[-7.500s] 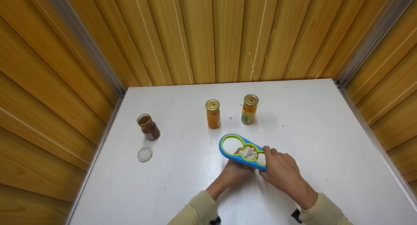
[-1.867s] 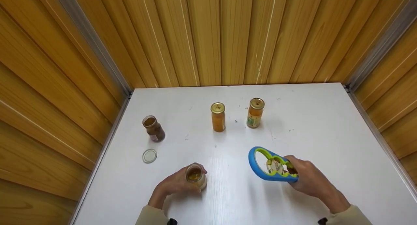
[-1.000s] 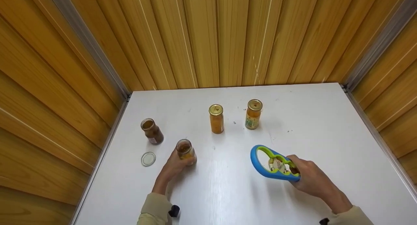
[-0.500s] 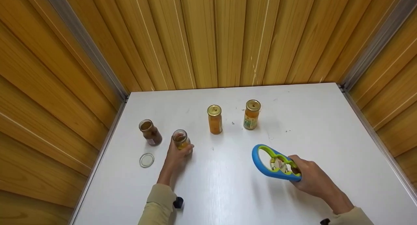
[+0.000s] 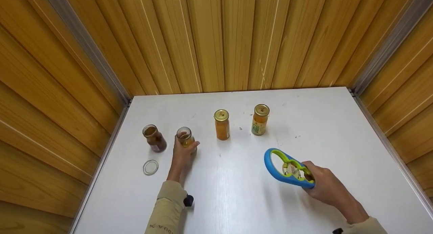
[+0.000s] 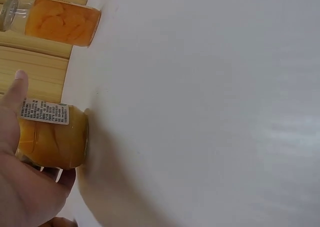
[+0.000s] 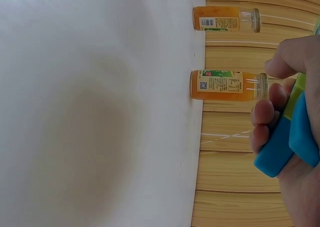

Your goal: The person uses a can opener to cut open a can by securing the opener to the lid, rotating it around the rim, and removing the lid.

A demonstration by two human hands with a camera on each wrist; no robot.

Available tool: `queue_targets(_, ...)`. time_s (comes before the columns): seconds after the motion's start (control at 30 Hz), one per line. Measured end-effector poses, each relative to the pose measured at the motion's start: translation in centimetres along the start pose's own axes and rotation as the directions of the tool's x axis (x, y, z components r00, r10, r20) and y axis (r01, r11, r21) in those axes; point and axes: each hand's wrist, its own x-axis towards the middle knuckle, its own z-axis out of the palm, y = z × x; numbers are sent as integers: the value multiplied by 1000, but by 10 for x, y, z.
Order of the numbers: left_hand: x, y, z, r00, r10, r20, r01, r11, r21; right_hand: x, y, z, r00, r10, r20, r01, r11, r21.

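Note:
My left hand (image 5: pixel 182 152) holds an uncapped glass jar (image 5: pixel 184 134) of yellow-orange fruit. Its thumb sticks out to the right, and the fingers wrap the far and left sides. In the left wrist view the jar (image 6: pixel 52 137) shows a white printed label, its base close to the table. My right hand (image 5: pixel 324 185) grips the narrow end of a blue and green jar opener (image 5: pixel 275 171), held above the table. A round printed lid (image 5: pixel 291 170) sits within the opener's smaller opening.
Left of the held jar stands an open jar (image 5: pixel 155 139) with brown contents, and a loose lid (image 5: pixel 150 167) lies in front of it. Two capped orange jars (image 5: pixel 222 125) stand toward the back. Wood-patterned walls (image 5: pixel 236 41) enclose the white table (image 5: pixel 230 200).
Earlier both hands worked the opener on the jar; it then appeared uncapped in my left hand, which has carried it forward and left beside the brown jar. The right hand keeps the opener.

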Motion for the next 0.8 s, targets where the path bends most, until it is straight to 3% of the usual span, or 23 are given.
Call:
queue_targets(0.3, 18, 4, 7, 999, 18, -45, -19, 1000, -14, -4, 6, 0, 995, -62, -73, 60, 998, -27)
queue_targets(0.57, 28, 7, 10, 997, -22, -71, 23, 999, 24, -7, 6, -5, 998, -20, -57, 19, 1000, -20)
queue_targets(0.8, 32, 5, 11, 996, 4, -93, 2, 998, 67, -9, 7, -7, 998, -8, -59, 6, 1000, -23)
